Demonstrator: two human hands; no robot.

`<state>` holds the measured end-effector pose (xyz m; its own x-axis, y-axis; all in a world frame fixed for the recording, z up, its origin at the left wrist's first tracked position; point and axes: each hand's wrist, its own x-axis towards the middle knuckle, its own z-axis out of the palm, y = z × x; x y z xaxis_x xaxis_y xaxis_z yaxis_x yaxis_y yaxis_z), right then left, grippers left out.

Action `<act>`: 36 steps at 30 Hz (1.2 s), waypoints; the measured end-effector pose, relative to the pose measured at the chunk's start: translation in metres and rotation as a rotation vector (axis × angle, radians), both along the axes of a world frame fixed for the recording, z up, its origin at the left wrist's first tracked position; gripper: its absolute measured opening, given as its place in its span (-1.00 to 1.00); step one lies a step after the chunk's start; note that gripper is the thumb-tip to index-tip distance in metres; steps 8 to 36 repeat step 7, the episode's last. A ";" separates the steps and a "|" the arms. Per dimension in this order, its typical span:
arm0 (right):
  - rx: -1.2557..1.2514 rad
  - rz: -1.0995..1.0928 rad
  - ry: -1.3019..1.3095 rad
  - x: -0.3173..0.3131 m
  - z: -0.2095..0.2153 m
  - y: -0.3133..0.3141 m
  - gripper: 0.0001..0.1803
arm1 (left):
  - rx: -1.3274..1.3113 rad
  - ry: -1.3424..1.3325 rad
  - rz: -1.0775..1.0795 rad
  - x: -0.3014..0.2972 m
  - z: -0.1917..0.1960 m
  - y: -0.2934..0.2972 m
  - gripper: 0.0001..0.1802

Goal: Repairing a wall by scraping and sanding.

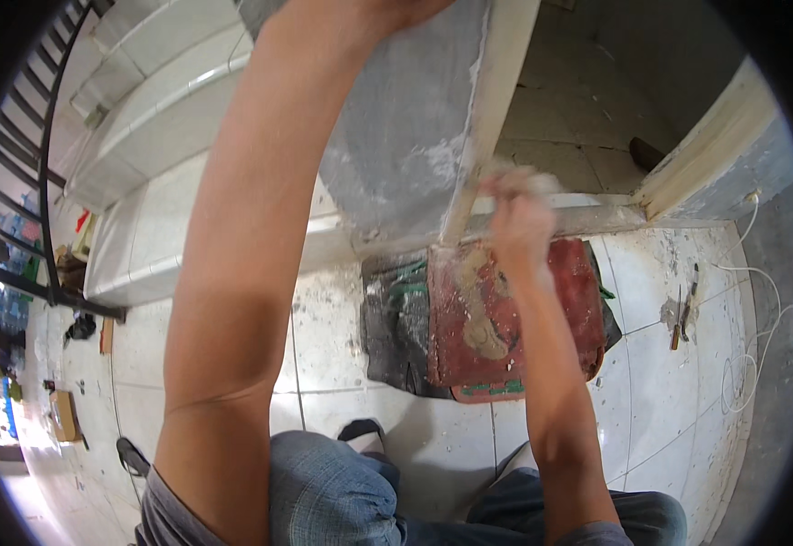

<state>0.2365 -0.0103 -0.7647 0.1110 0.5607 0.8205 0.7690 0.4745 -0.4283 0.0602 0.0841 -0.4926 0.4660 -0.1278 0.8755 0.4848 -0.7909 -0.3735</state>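
My left arm reaches up across the view to the top edge, where my left hand [405,11] is mostly cut off against the grey plastered wall [396,136]; its fingers are hidden. Smeared by motion, my right hand [521,227] is beside the lower part of the pale door frame [483,146]. Whether it holds anything cannot be made out. Below that hand a red sheet or sack [555,282] lies on the floor, with a patch of grey-brown mortar-like paste [483,323] and crumbs on it. A dark cloth or sack [387,337] shows beneath.
White tiled steps [169,118] rise at the left beside a black railing [49,173]. Thin tools [683,314] and a looped white cable [760,346] lie on the floor tiles at the right. Beyond the frame is a doorway [578,118]. A small box [66,416] stands far left.
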 end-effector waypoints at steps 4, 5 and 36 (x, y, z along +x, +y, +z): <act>-0.181 0.002 0.047 0.014 -0.044 -0.005 -0.91 | -0.162 0.045 0.095 0.001 -0.012 -0.009 -0.51; -0.299 -0.016 0.232 0.011 -0.037 -0.017 -0.86 | -0.160 0.058 0.080 0.000 -0.011 -0.010 -0.51; -0.218 0.000 0.437 0.017 -0.015 -0.015 -0.82 | -0.207 0.049 0.076 -0.001 -0.003 -0.011 -0.45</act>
